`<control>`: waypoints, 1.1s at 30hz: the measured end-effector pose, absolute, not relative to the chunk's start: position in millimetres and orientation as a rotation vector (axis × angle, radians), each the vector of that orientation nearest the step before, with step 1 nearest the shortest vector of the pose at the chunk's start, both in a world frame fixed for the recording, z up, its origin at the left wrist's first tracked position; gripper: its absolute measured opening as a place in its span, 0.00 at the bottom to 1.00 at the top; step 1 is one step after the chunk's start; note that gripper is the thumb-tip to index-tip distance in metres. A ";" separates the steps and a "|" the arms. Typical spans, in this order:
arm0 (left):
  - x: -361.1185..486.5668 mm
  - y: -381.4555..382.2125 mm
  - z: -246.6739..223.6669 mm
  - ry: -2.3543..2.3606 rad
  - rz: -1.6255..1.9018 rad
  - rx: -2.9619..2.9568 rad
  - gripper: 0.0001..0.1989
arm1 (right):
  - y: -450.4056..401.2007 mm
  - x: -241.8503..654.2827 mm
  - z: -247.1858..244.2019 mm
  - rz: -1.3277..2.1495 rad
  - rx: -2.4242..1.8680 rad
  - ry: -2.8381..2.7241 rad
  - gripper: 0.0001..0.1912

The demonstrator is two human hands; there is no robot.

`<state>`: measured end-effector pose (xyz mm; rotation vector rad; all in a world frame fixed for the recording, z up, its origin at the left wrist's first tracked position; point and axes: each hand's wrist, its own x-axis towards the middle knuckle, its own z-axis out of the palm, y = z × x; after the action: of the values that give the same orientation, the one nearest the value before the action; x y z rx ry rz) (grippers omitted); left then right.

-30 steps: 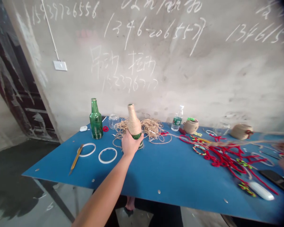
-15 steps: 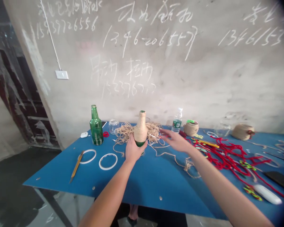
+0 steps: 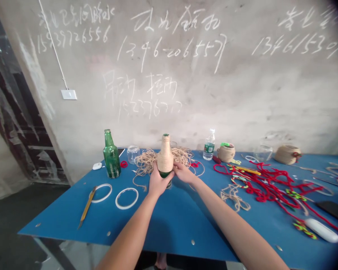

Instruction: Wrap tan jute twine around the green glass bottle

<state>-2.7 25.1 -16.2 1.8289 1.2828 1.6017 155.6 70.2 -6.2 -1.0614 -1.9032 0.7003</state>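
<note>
A green glass bottle wrapped in jute twine (image 3: 165, 159) stands upright at the middle of the table. Its neck and shoulder are covered; green glass shows below the wrapping. My left hand (image 3: 158, 183) is closed around its lower part. At the bottle's right side, my right hand (image 3: 184, 174) has its fingers pinched together on the twine, close to the wrapping's lower edge. The strand between the fingertips is too small to see clearly. Behind the bottle lies a loose heap of jute twine (image 3: 146, 160), with a strand looping out past my right hand.
To the left are a bare green bottle (image 3: 112, 159), a glass jar (image 3: 133, 154), two white rings (image 3: 126, 198) and a yellow-handled craft knife (image 3: 87, 208). On the right are a water bottle (image 3: 208, 146), a twine-wrapped pot (image 3: 226, 153), tangled red cord (image 3: 266, 183) and a black phone (image 3: 334, 210).
My right hand has moved left from open space to the bottle's side, and its fingers have closed. The trailing twine has been drawn in. My left hand keeps its hold.
</note>
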 end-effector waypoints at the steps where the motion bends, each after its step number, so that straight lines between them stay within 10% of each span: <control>1: -2.1 25.6 -16.8 1.252 1.602 1.825 0.35 | 68.9 155.5 -8.6 0.728 -1.085 -1.871 0.14; 33: 7.2 21.9 -23.8 1.182 1.499 1.964 0.33 | 11.7 145.7 6.3 0.384 -1.202 -1.675 0.19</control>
<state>7.2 21.9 -23.8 1.9636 1.1818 1.4993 145.7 11.7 6.3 -1.2023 -1.6752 0.3845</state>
